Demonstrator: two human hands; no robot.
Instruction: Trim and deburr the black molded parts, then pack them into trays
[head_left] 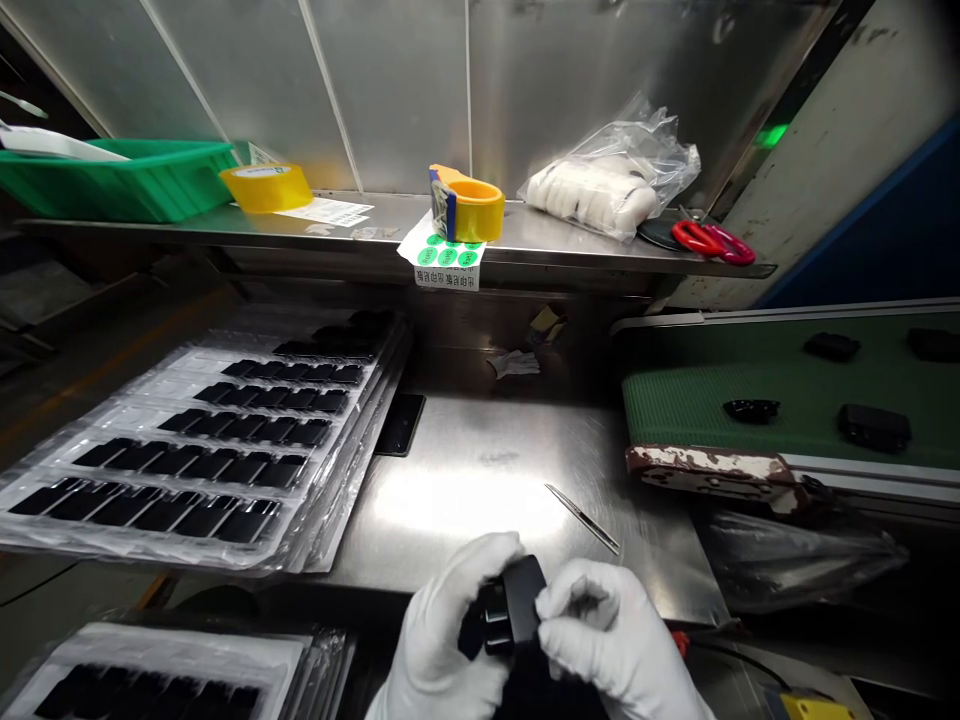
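Both hands wear white gloves and meet at the bottom middle, above the near edge of a steel worktable (480, 480). My left hand (442, 640) and my right hand (615, 640) are closed together on a small black plastic part (510, 605). The part is held between the fingertips of both hands. Just beyond the hands, metal tweezers (583, 518) lie on the table. To the left lies a stack of clear trays (202, 450) filled with rows of black parts.
A green conveyor belt (795, 400) at right carries several black parts. On the shelf behind stand a yellow tape dispenser (465, 205), a yellow tape roll (266, 187), a green bin (120, 175), a plastic bag of white items (607, 185) and red scissors (712, 240). Another tray (150, 670) sits bottom left.
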